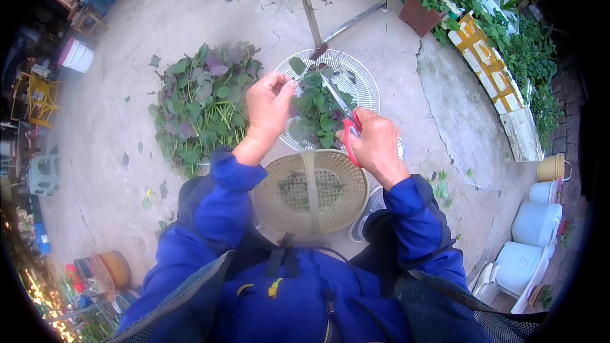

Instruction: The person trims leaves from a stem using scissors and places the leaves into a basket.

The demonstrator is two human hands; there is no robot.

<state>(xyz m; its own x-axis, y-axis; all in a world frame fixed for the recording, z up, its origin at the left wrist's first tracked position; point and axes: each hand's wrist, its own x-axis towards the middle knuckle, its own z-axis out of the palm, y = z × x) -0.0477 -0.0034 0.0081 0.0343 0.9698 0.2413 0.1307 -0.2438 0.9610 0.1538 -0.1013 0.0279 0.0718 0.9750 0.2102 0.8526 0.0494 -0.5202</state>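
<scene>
My left hand (269, 105) pinches a thin cut stem (309, 76) with a green leaf (298, 65) and dark purple leaves at its far end. In my right hand (379, 145) is a pair of red-handled scissors (339, 97), its blades pointing up at the stem's leafy end. Below both hands lies a round white slatted basket (369, 81) holding picked green and purple leaves (317, 109). A large heap of leafy stems (205, 100) lies left of it. Nearer to me stands a tan perforated basket (267, 186) with an arched handle; stem pieces are at its bottom.
Metal frame legs (305, 5) stand just beyond the white basket. Planters (421, 14) and a foam-box bed (493, 66) line the right. Pale blue containers (536, 221) sit lower right, a white bucket (78, 55) at left. Loose leaves (442, 186) dot the concrete floor.
</scene>
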